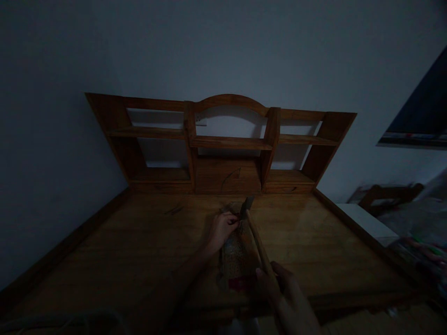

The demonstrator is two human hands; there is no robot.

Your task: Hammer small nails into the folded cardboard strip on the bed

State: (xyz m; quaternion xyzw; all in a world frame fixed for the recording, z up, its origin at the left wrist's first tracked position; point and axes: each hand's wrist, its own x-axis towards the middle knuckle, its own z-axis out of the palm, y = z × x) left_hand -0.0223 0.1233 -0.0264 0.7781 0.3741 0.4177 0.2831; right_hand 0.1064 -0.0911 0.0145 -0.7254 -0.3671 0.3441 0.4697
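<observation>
- Room: dim; a pale wall (223,51) stands behind a wooden tabletop (132,242) with raised edges at both sides.
- Left part of tabletop: thin dark marks or slivers (173,210) lie on the surface; which of the two cannot be told.
- Rear, left to centre-right: a wooden shelf unit (232,142) stands along the back, with an arched top rail over its middle bay.
- Centre: the left hand (220,229) reaches over the tabletop, thumb and fingertips drawn together beside a tool's dark head. Whether they pinch anything cannot be told.
- Beneath and just right of that hand: a worn, speckled piece (235,256) lies on the tabletop, with a red patch (240,283) at its near end.
- Right of centre: the hammer-like tool (259,239) slants over the speckled piece, head at the far end. The right hand (288,291) is closed round the near part of its wooden handle.
- Far right: a white surface (368,222), then a wooden chair back (393,193).
</observation>
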